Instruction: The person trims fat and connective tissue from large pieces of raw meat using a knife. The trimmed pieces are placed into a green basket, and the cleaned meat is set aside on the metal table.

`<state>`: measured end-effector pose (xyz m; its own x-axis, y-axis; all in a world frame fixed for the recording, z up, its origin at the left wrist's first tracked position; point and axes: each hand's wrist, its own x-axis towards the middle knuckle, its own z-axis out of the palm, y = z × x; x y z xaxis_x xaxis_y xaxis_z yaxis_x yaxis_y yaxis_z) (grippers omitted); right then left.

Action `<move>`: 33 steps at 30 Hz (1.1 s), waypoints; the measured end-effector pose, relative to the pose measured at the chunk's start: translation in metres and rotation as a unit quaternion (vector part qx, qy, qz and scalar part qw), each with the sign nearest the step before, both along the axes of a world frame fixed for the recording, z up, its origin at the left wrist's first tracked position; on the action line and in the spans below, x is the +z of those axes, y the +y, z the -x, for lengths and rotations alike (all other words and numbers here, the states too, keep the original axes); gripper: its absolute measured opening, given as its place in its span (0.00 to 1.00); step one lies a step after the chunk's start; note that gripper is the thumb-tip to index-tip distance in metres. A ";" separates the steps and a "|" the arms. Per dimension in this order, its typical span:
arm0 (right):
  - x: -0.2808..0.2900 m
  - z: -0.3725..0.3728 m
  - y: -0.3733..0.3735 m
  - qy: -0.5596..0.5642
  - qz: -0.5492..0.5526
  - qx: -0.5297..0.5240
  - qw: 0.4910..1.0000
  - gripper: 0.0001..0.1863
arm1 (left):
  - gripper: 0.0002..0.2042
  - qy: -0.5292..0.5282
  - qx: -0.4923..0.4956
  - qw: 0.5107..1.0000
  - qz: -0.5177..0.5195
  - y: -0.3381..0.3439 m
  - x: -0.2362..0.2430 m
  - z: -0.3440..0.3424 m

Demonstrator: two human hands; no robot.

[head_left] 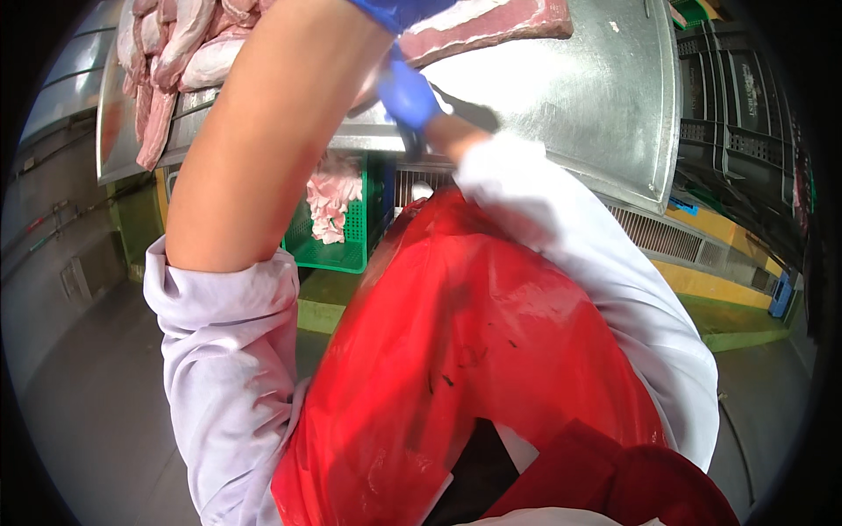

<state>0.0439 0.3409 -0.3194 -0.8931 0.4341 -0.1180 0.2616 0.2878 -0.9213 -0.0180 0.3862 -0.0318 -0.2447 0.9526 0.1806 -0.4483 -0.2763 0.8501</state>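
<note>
My left hand (405, 10), in a blue glove, reaches across to the top edge, where the frame cuts off its fingers. It is beside a long slab of pale red meat (491, 31) lying on the metal table (588, 105). Close below it is my right hand (409, 95), also gloved in blue, near the slab's left end and the table's front edge. Motion smears its fingers, and whatever it may hold cannot be made out. At the table's left, several long pieces of meat (189, 53) lie in a heap, one drooping over the front edge.
Below the table's edge a green crate (326, 254) holds pale pink trimmings (331, 206). Dark plastic crates (737, 114) are stacked at the right. A ribbed metal grate (658, 232) and yellow frame run under the table. My red apron (474, 307) nears the table's front.
</note>
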 end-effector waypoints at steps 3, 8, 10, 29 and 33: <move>-0.026 0.020 -0.026 0.003 -0.007 -0.033 0.999 0.35 | 0.02 -0.083 -0.033 0.996 0.000 -0.017 0.016 0.010; -0.014 -0.001 -0.060 0.059 0.026 -0.042 0.997 0.40 | 0.02 -0.131 0.013 0.991 -0.025 -0.065 0.036 0.011; 0.037 0.032 -0.036 -0.073 0.158 -0.012 0.985 0.36 | 0.02 -0.145 -0.003 0.989 -0.034 -0.082 0.041 0.013; 0.040 0.064 -0.092 -0.056 0.146 0.058 0.986 0.44 | 0.04 0.068 0.432 0.889 -0.134 -0.471 0.162 0.075; 0.015 0.029 -0.008 0.105 -0.007 -0.050 0.993 0.41 | 0.05 0.101 0.598 0.794 -0.035 -0.553 0.140 0.080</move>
